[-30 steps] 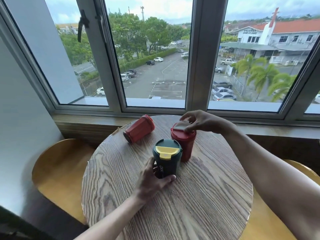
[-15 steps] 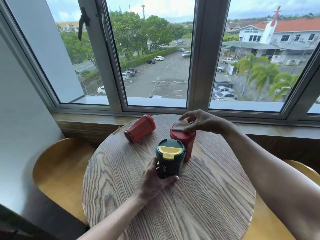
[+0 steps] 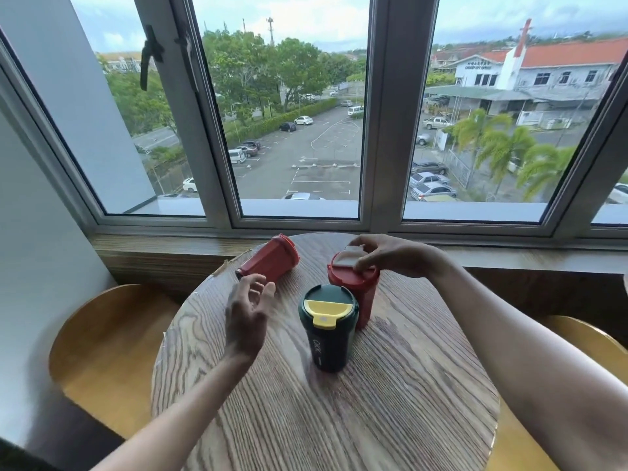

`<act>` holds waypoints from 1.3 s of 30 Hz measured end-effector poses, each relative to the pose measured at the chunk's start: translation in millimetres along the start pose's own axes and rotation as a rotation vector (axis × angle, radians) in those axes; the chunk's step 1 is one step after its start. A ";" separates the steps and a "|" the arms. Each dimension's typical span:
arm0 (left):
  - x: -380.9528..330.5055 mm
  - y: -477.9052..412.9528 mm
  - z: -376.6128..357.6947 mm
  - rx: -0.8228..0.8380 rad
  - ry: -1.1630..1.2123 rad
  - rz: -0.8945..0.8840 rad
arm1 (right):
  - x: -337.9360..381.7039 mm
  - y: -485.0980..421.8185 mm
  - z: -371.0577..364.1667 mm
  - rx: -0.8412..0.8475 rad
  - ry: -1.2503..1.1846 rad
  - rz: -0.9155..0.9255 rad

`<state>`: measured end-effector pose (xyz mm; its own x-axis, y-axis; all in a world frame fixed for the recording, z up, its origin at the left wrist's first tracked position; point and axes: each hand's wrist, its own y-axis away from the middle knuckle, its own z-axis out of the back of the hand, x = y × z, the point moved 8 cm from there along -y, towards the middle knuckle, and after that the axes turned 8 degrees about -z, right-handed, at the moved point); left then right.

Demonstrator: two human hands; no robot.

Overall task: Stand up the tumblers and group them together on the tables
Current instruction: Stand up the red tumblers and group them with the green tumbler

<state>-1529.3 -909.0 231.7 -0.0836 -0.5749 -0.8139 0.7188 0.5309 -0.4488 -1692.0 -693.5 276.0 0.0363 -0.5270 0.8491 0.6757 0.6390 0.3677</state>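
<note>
A dark green tumbler [image 3: 328, 338] with a yellow lid flap stands upright near the middle of the round wooden table [image 3: 373, 419]. Right behind it, touching or nearly touching, an upright red tumbler [image 3: 367, 294] has my right hand [image 3: 387, 254] resting on its lid, fingers gripping the rim. A second red tumbler [image 3: 270, 258] lies on its side at the table's far left edge. My left hand [image 3: 248, 314] hovers open between the green tumbler and the lying red one, fingers spread, just short of the lying tumbler's base.
A wooden windowsill [image 3: 163, 246] and large window run directly behind the table. Curved wooden chair seats sit at the left [image 3: 105, 345] and right [image 3: 584, 338] of the table. A white wall [image 3: 37, 266] closes the left side.
My left hand has let go of the green tumbler and moved up and left toward the lying red tumbler. My right hand stays on the upright red tumbler's lid.
</note>
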 end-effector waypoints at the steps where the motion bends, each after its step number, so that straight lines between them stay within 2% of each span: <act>1: -1.6 -20.1 -2.8 -0.008 -0.067 -0.007 | -2.9 -0.8 -0.9 0.016 -0.041 -0.004; 8: -10.7 -144.5 -63.7 0.185 -0.479 0.065 | -15.3 -7.9 -0.1 0.015 -0.144 -0.014; 13: 15.5 -181.8 -97.4 0.550 -0.862 0.296 | -22.2 -11.2 0.4 0.000 -0.157 -0.006; 17: 36.2 -185.0 -116.2 0.813 -0.965 0.388 | -18.9 -9.2 -2.9 0.026 -0.195 0.013; 22: 33.1 -190.8 -127.9 0.891 -1.037 0.407 | -17.9 -6.8 -2.8 0.022 -0.218 0.009; 26: 28.6 -161.2 -122.4 1.110 -1.039 0.513 | -22.1 -8.1 -3.1 0.012 -0.234 -0.007; 28: 27.0 -155.7 -116.6 1.101 -1.011 0.523 | -22.0 -8.1 -3.8 0.023 -0.235 -0.011; 30: 26.4 -153.5 -115.2 1.094 -1.014 0.450 | -21.6 -7.6 -3.7 0.027 -0.240 -0.008; 33: 22.9 -153.4 -108.1 0.967 -0.969 0.337 | -20.4 -7.0 -4.0 0.032 -0.253 0.001; 39: 11.3 -160.5 -81.0 0.678 -0.573 0.175 | -17.8 -5.5 -5.8 0.043 -0.296 0.024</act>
<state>-1701.5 -950.2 264.7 0.2911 -0.8388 -0.4601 0.9566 0.2632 0.1254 -1692.1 -690.9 256.6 -0.1684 -0.3289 0.9292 0.6449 0.6762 0.3562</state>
